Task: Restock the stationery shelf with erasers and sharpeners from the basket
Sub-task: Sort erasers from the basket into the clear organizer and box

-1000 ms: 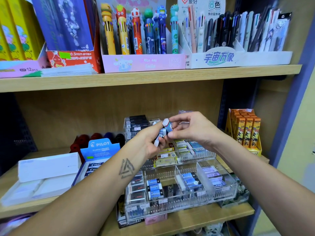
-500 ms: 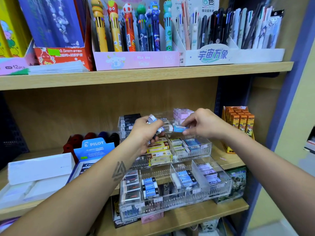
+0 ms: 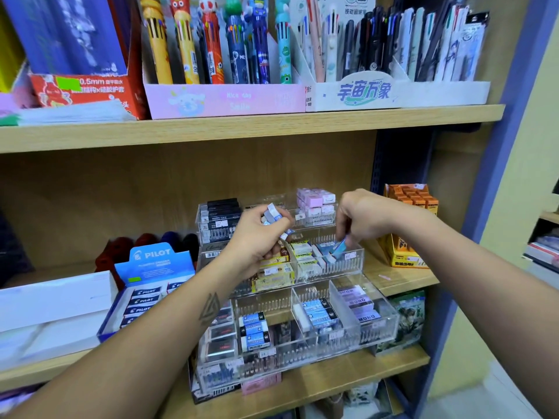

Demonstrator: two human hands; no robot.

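now left grip [image 3: 257, 237] clutches several erasers [image 3: 271, 213], count unclear; right grip [image 3: 358, 219] pinches one blue eraser [image 3: 339, 247].

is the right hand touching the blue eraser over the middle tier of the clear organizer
Touching. The head view shows the right hand pinching the blue eraser at its top end.

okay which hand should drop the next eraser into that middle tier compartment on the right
Probably the right hand: it is already over that compartment, pinching a blue eraser at its opening. The left hand grips several erasers further left, so it seems better as the supply.
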